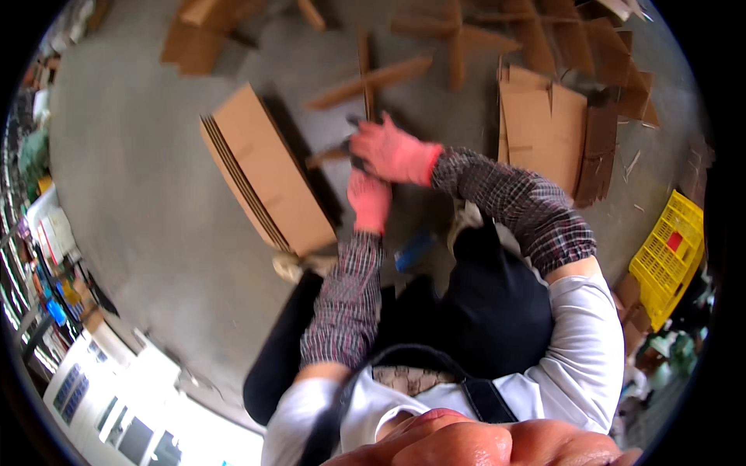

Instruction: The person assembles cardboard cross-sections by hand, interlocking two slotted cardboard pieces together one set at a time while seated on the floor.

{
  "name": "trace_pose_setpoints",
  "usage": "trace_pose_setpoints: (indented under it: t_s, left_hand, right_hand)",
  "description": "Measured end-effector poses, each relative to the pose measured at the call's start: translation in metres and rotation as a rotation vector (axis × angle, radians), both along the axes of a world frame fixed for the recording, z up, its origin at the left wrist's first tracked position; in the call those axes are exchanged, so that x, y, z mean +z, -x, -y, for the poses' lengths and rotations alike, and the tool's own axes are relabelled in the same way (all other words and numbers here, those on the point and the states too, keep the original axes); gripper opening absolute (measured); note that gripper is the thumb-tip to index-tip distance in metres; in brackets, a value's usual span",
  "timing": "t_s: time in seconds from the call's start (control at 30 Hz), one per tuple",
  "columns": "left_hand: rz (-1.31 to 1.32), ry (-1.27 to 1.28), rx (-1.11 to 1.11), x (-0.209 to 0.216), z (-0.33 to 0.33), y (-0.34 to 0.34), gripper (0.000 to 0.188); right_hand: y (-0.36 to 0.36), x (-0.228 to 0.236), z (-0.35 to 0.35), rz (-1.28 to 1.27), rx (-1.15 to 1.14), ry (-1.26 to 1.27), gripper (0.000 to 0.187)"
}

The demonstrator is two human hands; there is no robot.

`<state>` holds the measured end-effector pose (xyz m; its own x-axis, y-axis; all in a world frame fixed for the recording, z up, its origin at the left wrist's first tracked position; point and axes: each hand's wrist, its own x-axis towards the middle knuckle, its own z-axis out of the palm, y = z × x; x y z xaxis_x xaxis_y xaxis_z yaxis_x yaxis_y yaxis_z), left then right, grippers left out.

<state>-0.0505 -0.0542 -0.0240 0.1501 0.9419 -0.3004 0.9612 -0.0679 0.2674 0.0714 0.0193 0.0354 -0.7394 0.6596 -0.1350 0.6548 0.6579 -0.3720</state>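
Note:
Both my hands wear pink gloves with dark finger areas and meet in front of me. My left hand [368,203] is closed at the near end of a cardboard divider [378,78], its fingers mostly hidden under the right. Lying over it, my right hand [394,153] grips the same piece, its fingertips blurred by motion. The divider has a long strip running away from me and cross strips slotted over it. To the left of my hands lies a stack of flat, folded cardboard [272,167], its layered edges showing.
On the right lie more folded cardboard sheets [542,124]. Assembled dividers [536,31] and loose cardboard [194,39] sit farther off on the grey floor [140,179]. A yellow plastic crate [668,256] stands at right; a small blue object [414,250] lies by my feet.

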Motion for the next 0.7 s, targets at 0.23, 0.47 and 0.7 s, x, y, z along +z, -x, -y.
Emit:
trace_pose_setpoints:
  t_s: [0.23, 0.47, 0.7]
  left_hand:
    - [0.393, -0.235, 0.329, 0.095, 0.016, 0.057, 0.052]
    - [0.834, -0.639, 0.127, 0.296, -0.216, -0.01, 0.046]
    - [0.785, -0.545, -0.325, 0.384, -0.332, -0.055, 0.037]
  right_hand:
    - [-0.117, 0.088, 0.046, -0.941, -0.797, -0.276, 0.052]
    - [-0.171, -0.001, 0.114, -0.793, -1.306, 0.046, 0.034]
    - [-0.195, -0.02, 0.104, -0.17, -1.337, -0.131, 0.056]
